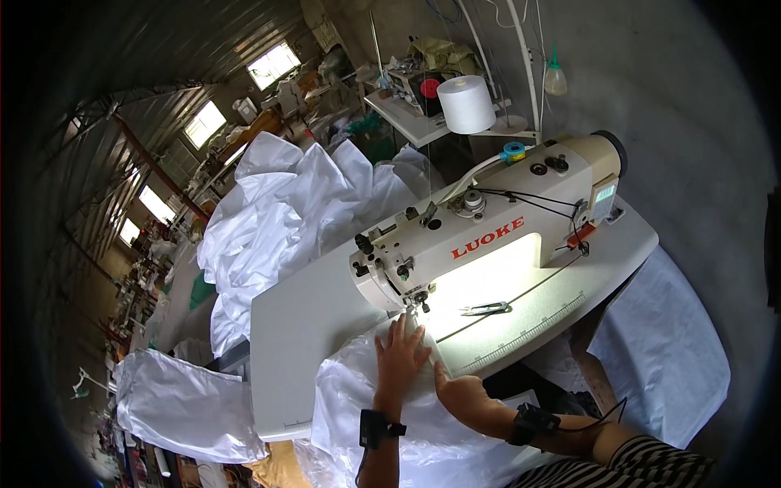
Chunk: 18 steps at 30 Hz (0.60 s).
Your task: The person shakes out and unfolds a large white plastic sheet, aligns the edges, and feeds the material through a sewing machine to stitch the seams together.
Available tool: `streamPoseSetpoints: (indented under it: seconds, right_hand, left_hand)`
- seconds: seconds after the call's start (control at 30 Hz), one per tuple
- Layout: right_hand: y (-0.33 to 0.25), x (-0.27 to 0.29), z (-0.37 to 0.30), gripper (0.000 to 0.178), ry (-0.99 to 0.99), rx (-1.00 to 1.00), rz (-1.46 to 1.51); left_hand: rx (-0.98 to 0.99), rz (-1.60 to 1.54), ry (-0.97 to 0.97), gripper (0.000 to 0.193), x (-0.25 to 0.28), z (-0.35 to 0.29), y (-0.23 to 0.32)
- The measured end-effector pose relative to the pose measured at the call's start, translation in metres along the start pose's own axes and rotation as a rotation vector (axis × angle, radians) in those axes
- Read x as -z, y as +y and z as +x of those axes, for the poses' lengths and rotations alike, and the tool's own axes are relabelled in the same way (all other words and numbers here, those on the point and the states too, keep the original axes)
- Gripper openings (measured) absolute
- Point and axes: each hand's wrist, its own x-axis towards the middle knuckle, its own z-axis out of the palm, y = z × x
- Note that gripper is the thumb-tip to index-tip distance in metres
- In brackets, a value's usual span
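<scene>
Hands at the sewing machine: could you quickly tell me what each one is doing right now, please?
Left hand: open, flat on the white fabric.
Right hand: resting on the same fabric; its grip cannot be told.

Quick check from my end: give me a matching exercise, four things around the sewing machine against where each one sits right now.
Things:
1. left hand
2. snips
3. thread cone
4. fabric pile

Places:
A. behind the sewing machine
B. flat on white fabric, just before the needle
C. heaped at the table's far left end
D. lying on the lit bed under the machine's arm

Pairs: 1-B, 2-D, 3-A, 4-C
</scene>
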Motion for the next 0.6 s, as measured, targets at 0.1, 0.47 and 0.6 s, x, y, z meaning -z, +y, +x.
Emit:
streamPoseSetpoints:
  seconds: [0.1,0.47,0.6]
  right_hand:
    - [0.001,0.001,0.004,0.058,-0.006,0.006,-0.005]
    - [0.047,-0.003,-0.002,0.05,0.135,-0.054,0.863]
    - [0.061,-0.001,-0.041,0.054,0.091,-0.068,1.108]
  left_hand:
    - [0.247,0.121,-0.008,0.054,0.003,-0.036,0.012]
    - [0.253,0.154,0.107,0.058,-0.006,-0.062,-0.032]
    - [0.259,0.144,0.108,0.057,-0.006,-0.056,-0.03]
